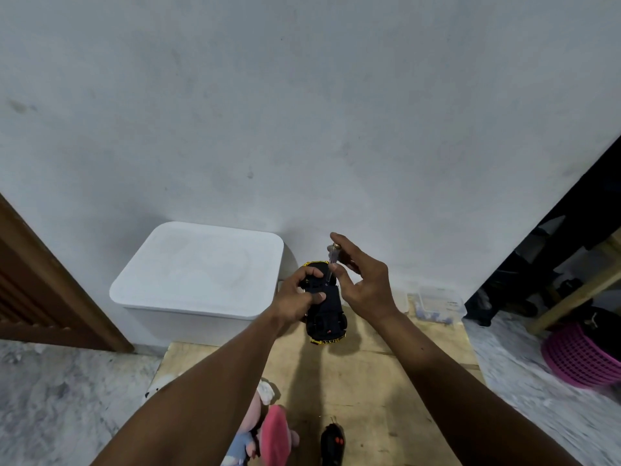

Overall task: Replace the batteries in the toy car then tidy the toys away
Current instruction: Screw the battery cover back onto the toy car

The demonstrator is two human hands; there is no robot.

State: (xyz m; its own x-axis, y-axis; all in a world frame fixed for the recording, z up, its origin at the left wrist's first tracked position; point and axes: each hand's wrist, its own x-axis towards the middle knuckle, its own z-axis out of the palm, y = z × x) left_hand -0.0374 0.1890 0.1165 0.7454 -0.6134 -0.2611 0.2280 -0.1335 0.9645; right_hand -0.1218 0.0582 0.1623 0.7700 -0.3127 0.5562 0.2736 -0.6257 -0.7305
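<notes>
From the head view, the toy car (pixel 325 306) is held belly-up above the wooden desk (pixel 386 391), gripped by the left hand (pixel 295 295), black underside exposed and yellow trim seen at both ends. A small screwdriver (pixel 331 260) is pinched upright between the fingers of the right hand (pixel 361 282), tip set on the chassis. No writing can be read anywhere. A black remote (pixel 332 443) and a plush toy (pixel 265 432) lie on the near desk edge, a lidded white box (pixel 198 277) behind
</notes>
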